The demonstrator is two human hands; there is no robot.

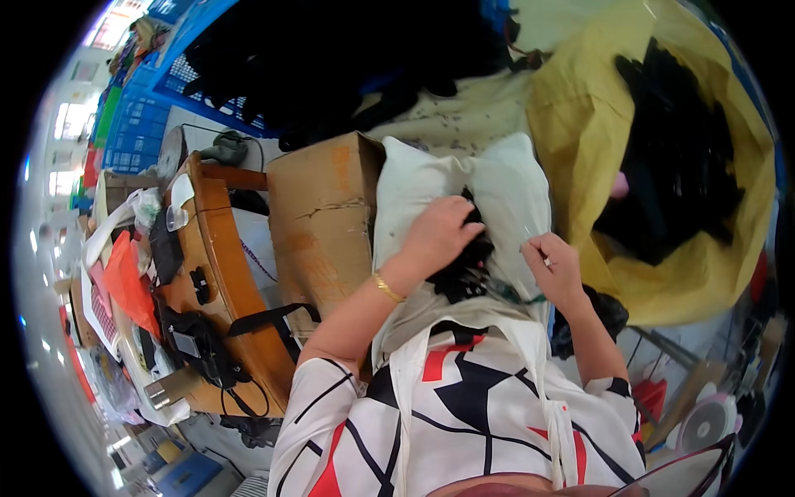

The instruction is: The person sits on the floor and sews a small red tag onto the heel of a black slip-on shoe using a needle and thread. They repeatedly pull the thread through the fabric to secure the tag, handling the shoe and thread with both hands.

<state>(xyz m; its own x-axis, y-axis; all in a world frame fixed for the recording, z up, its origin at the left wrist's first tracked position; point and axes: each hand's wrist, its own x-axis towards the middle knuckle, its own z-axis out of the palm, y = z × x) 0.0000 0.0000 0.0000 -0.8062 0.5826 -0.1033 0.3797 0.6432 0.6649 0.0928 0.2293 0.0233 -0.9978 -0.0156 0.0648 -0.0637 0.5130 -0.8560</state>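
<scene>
Across my lap lies a plump white cushion (512, 186), with a dark hollow down its middle. A black fabric piece (464, 269) rests in that hollow, bunched up so that its shape is unclear. My left hand (439, 236), a gold bracelet at its wrist, bends its fingers over the upper part of this fabric and grips it. To the right, apart from the fabric, my right hand (553, 267) is raised with the fingertips pinched together. Something thin and pale shows at those fingertips, too fine to name. A ring sits on one finger.
A cardboard box (319, 224) stands left of the cushion, beside a wooden table (219, 248) with a black bag (199, 348). Ahead, a blue crate (174, 79) holds black items. At right is a yellow sack (580, 108) of black pieces; a white fan (708, 422) stands lower right.
</scene>
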